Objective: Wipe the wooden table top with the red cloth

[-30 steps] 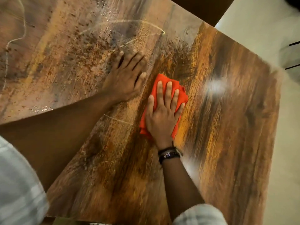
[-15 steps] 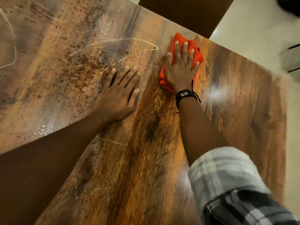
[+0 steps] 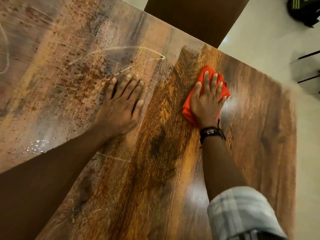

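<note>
A wooden table top [image 3: 155, 179] fills the view, dusty and speckled on the left, darker and glossy on the right. The bunched red cloth [image 3: 188, 104] lies on the glossy part near the far right edge. My right hand [image 3: 207, 101] presses flat on the cloth with straight fingers and covers most of it. My left hand [image 3: 121, 104] rests flat on the bare wood to the left of the cloth, fingers spread, holding nothing.
Pale curved streaks [image 3: 121, 51] and water droplets [image 3: 36, 148] mark the dusty left part. A dark brown panel [image 3: 195, 19] stands beyond the table's far edge. Pale floor [image 3: 259, 42] lies to the right, with a dark bag [image 3: 304, 11] at the top corner.
My right hand pushed the cloth away to the far edge, then drew it back toward me and to the right. My left hand stayed flat in the same spot.
</note>
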Motion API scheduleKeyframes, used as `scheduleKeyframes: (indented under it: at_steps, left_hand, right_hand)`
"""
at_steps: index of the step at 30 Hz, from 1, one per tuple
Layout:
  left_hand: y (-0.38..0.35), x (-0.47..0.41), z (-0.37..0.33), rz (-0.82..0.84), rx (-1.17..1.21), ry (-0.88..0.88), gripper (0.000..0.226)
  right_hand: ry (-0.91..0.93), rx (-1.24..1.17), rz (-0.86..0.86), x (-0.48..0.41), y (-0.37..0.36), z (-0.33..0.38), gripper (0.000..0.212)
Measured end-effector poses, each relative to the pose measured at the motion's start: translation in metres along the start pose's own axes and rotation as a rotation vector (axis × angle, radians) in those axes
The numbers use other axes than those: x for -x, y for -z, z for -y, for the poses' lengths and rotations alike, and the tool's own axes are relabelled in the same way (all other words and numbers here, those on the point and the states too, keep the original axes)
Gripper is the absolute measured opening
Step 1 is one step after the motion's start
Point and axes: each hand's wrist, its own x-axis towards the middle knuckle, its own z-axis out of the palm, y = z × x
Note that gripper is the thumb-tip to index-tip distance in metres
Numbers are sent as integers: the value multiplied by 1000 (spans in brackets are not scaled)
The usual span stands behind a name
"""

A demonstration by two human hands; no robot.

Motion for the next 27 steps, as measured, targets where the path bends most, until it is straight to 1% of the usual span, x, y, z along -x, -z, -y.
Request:
scheduleKeyframes:
  at_steps: [5,8,11,15,18,22,24,27]
  left_hand:
    - [-1,-1,-1,-30,18,-11,58]
    - [-2,-1,-1,-45,4,-22,58]
    - [-1,-2,-1,-36,1,-31,58]
    - [1,0,-2,-22,12,-22,57]
    - [1,0,-3,-20,14,-20,57]
    - [2,1,-3,-28,-27,-21,56]
    - [2,0,-3,-31,-32,-26,56]
    - [3,-1,-4,-31,-35,-25,56]
  right_hand:
    - [-50,-24,52,-90,6,37,55]
    - [-28,-32,79,-119,3,67,55]
    - [3,-20,91,-127,-3,83,55]
    - [125,13,79,-86,-11,81,55]
    - [210,-1,76,-21,-21,75,55]
    - [234,8,61,68,-30,59,57]
    - [215,35,71,82,-32,54,57]
    - [206,43,72,55,-30,61,56]
